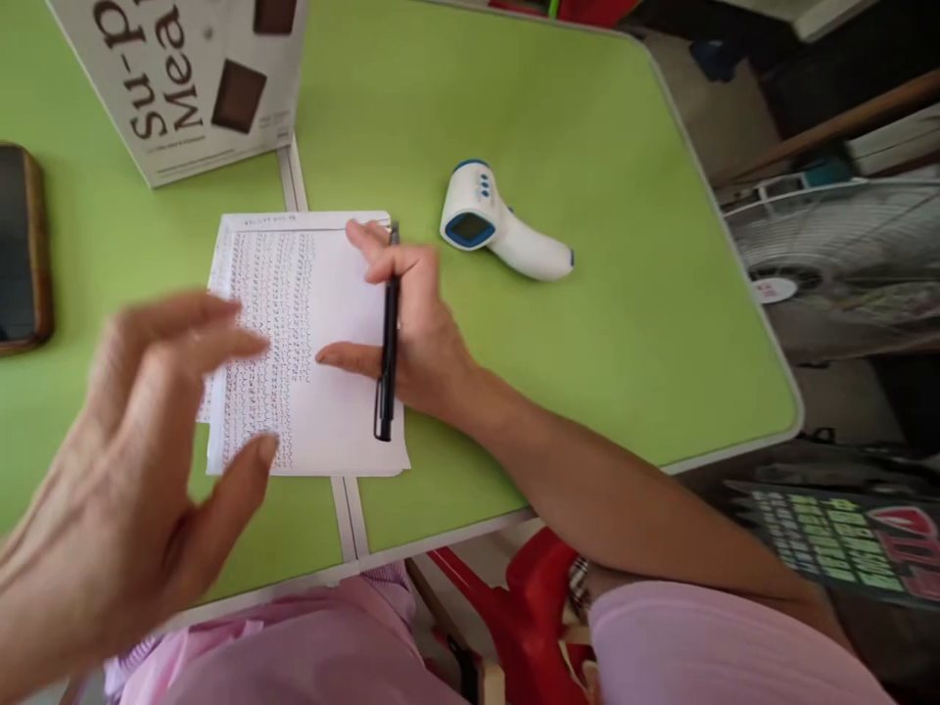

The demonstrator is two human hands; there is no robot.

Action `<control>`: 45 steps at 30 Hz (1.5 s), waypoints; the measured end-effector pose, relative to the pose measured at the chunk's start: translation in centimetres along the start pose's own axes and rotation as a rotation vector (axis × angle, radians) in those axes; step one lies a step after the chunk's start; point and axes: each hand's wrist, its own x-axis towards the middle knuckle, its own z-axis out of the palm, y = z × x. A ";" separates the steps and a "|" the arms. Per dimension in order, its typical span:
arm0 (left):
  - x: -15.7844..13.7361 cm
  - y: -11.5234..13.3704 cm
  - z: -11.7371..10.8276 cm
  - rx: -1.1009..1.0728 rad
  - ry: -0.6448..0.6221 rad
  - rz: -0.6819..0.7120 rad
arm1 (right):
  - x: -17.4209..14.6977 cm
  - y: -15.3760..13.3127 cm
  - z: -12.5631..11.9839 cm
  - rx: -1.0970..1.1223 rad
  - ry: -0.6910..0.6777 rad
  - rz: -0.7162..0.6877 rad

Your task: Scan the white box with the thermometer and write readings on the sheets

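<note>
A stack of white paper sheets (352,421) lies on the green table, its left part filled with columns of small handwritten marks. My right hand (418,333) rests over the sheets' right side. Between its fingers it holds a black pen (389,362), cap clip toward me, while the thumb and index finger stretch apart over the paper. Raised above the lower left of the sheets, my left hand (162,431) has its fingers curved and spread from the thumb, with nothing between them.
A white infrared thermometer (506,225) lies right of the paper. Behind the sheets stands a white printed box (198,98). A phone in a brown case (25,245) is at the left edge. Beyond the table's right edge are a fan (793,255) and a red chair (536,607) below.
</note>
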 end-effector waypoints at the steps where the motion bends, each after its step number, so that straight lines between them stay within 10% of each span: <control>1: 1.5 -0.9 0.1 0.000 0.017 0.000 | -0.5 0.2 0.5 -0.033 -0.050 -0.008; 10: 5.1 -6.5 2.4 0.035 -0.185 -0.127 | -2.1 -1.4 -1.7 -0.057 -0.237 -0.004; 17: 4.5 -6.7 3.7 0.189 -0.123 -0.010 | -0.9 -0.7 -2.6 -0.073 0.227 -0.128; 32: 5.0 -6.2 3.4 0.241 -0.179 -0.088 | -0.3 1.4 -0.4 -0.110 -0.149 -0.006; 45: 3.9 -3.8 2.4 0.617 -0.157 0.289 | -0.4 1.2 -0.3 -0.105 -0.123 -0.008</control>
